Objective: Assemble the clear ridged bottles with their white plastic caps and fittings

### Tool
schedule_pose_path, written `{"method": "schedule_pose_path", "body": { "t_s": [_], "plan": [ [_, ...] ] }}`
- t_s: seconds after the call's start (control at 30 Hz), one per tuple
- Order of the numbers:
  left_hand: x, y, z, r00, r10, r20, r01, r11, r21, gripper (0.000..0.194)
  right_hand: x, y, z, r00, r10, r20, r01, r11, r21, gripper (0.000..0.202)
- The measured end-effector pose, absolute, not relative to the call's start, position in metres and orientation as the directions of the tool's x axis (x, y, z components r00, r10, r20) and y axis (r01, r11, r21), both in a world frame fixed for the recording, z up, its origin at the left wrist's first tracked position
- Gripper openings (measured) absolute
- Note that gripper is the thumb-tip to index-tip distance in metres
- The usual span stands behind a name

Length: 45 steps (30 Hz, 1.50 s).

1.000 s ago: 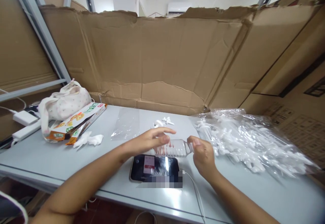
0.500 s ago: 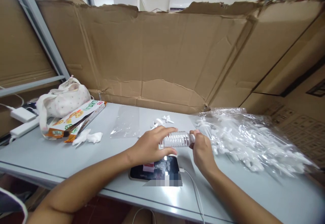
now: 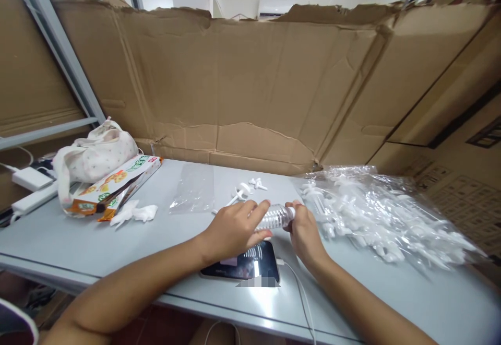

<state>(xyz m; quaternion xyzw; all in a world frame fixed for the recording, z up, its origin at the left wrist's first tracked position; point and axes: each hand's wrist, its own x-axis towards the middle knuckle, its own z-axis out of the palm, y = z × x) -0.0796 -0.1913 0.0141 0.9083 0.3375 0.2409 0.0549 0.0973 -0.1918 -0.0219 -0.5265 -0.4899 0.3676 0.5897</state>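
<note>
In the head view, the left hand (image 3: 234, 230) gripped the ribbed body of a small clear plastic bottle (image 3: 275, 216) lying sideways above a glossy phone (image 3: 250, 261), while the right hand (image 3: 305, 233) pinched its neck, no label readable.

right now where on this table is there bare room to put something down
Bare grey tabletop lies at the front left, between the crumpled white tissue and the black phone. More lies front right, below the clear bag of white plastic parts. The middle is crowded by both hands and the small clear plastic bottle.
</note>
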Motion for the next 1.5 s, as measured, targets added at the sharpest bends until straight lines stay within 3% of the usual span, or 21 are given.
{"method": "schedule_pose_path", "body": {
  "t_s": [0.07,0.17,0.23,0.4,0.5,0.6,0.7,0.8,0.93,1.03,1.17,1.33,1.5],
  "plan": [
    [-0.082,-0.186,0.017,0.630,0.669,0.395,0.513,-0.740,0.435,0.051,0.099,-0.194,-0.020,0.248,0.948,0.200,0.095,0.182,-0.979,0.039],
    [-0.085,-0.182,0.024,0.684,0.686,0.249,0.370,-0.621,0.691,0.037,0.102,-0.199,-0.017,0.221,0.938,0.266,0.176,0.229,-0.957,0.042],
    [-0.085,-0.185,0.026,0.699,0.683,0.209,0.388,-0.609,0.692,0.036,0.103,-0.202,-0.014,0.206,0.931,0.302,0.235,0.252,-0.939,0.044],
    [-0.081,-0.192,0.025,0.609,0.732,0.304,0.554,-0.667,0.498,0.046,0.100,-0.197,-0.009,0.224,0.942,0.250,0.191,0.209,-0.959,0.047],
    [-0.080,-0.182,0.026,0.556,0.760,0.336,0.473,-0.622,0.624,0.037,0.103,-0.191,-0.005,0.212,0.958,0.194,0.097,0.177,-0.979,0.052],
    [-0.076,-0.167,0.030,0.495,0.791,0.359,0.225,-0.516,0.826,0.035,0.107,-0.189,0.000,0.130,0.958,0.256,0.016,0.256,-0.966,0.055],
    [-0.065,-0.159,0.031,0.470,0.799,0.375,0.073,-0.459,0.886,0.039,0.107,-0.192,0.002,-0.024,0.951,0.309,-0.050,0.308,-0.950,0.053],
    [-0.052,-0.158,0.028,0.508,0.759,0.407,0.175,-0.553,0.814,0.041,0.106,-0.194,0.000,-0.071,0.953,0.294,-0.125,0.284,-0.951,0.053],
    [-0.050,-0.154,0.025,0.595,0.721,0.355,0.396,-0.648,0.651,0.046,0.114,-0.188,-0.003,0.075,0.964,0.255,-0.112,0.262,-0.958,0.039],
    [-0.064,-0.140,0.027,0.567,0.769,0.296,0.560,-0.623,0.547,0.048,0.123,-0.181,-0.001,0.162,0.953,0.258,-0.059,0.270,-0.961,0.038],
    [-0.085,-0.116,0.023,0.404,0.902,0.151,0.865,-0.430,0.258,0.046,0.127,-0.178,0.001,0.235,0.939,0.250,-0.048,0.268,-0.962,0.040],
    [-0.084,-0.104,0.008,0.349,0.936,0.045,0.921,-0.352,0.170,0.029,0.126,-0.176,-0.006,0.205,0.954,0.219,-0.049,0.234,-0.971,0.044],
    [-0.078,-0.120,0.018,0.401,0.908,0.118,0.901,-0.414,0.129,0.030,0.129,-0.175,-0.006,0.122,0.971,0.206,-0.154,0.223,-0.963,0.049]
  ]
}}
